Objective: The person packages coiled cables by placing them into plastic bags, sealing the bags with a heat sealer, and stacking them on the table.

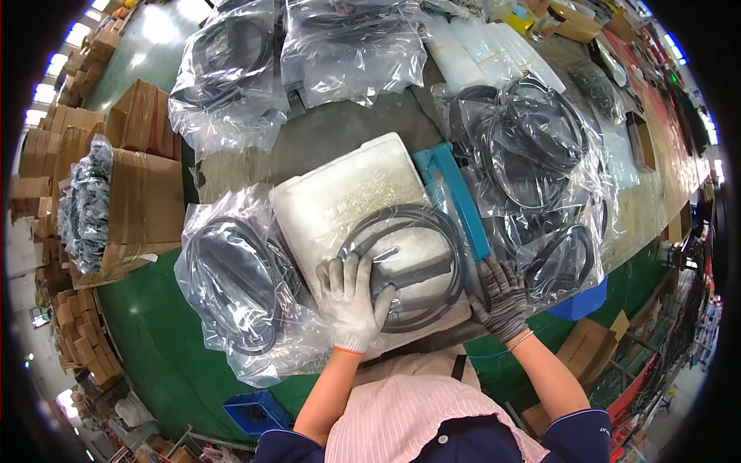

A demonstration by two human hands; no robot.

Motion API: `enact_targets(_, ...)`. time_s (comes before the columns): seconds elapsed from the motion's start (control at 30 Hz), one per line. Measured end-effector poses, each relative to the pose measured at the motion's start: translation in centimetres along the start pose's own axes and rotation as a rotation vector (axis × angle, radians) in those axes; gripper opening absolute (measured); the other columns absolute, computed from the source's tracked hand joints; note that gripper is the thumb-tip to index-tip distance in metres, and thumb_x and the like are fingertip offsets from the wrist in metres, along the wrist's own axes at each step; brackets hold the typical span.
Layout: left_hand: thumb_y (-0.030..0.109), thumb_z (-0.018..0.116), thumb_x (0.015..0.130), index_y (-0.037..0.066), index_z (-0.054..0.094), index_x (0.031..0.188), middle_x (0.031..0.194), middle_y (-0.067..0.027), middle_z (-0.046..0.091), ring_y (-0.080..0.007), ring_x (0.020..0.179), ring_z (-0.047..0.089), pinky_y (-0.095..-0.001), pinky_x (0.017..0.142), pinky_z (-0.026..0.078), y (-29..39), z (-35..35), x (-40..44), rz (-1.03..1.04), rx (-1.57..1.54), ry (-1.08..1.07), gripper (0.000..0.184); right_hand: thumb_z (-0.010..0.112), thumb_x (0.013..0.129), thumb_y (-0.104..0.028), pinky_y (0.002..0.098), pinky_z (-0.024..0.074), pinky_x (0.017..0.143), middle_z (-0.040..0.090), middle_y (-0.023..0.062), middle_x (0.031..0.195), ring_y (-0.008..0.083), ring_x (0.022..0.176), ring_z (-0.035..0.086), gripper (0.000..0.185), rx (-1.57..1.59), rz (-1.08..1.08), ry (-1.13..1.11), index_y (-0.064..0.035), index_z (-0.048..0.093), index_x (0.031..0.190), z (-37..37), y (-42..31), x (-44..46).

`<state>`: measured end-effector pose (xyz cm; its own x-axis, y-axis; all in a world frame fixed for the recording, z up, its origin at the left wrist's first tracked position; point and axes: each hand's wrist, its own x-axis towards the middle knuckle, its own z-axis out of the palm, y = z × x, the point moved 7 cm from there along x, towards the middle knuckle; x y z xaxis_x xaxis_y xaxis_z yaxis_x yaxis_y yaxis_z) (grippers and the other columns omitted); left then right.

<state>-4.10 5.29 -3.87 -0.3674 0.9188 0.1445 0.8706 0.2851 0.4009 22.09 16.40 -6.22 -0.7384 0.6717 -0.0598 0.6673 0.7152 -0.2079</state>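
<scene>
The coil of cable (457, 256), its dark bar (423, 273) running left to right, touches the wide-spread, unclasped left hand (351, 297) and lies just left of the right hand (503, 299) (hold unclear).

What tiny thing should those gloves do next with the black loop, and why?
Maybe the right hand should gently press the teal bar: its fingers are at the bar's near end, and the left hand lies against the black coil on the white board, so the coil seems steadied.
</scene>
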Motion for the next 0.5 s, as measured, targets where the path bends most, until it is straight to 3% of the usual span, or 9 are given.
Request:
enact_targets(0.2, 0.036, 0.074, 0.073, 0.003, 0.057, 0.126, 0.126, -0.0181, 0.055, -0.0405, 0.116, 0.048, -0.0605, 0.109, 0.03, 0.06, 0.24, -0.26, -0.001, 0.0, 0.024, 0.064, 0.064, 0.084, -0.039, 0.052, 0.035, 0.109, 0.04, 0.0094, 0.153, 0.0357, 0.132, 0.044, 0.072, -0.019, -0.011, 0.02, -0.012, 0.042, 0.148, -0.3, -0.22, -0.04)
enact_targets(0.5, 0.035, 0.076, 0.074, 0.003, 0.057, 0.126, 0.125, -0.0176, 0.053, -0.0402, 0.115, 0.047, -0.0592, 0.107, 0.032, 0.39, -0.37, 0.04, 0.013, 0.006, -0.002, 0.064, 0.066, 0.081, -0.041, 0.0545, 0.0276, 0.114, 0.039, 0.0083, 0.154, 0.0348, 0.137, 0.038, 0.075, -0.081, -0.052, 0.073, -0.0132, 0.043, 0.148, -0.21, -0.03, -0.28)
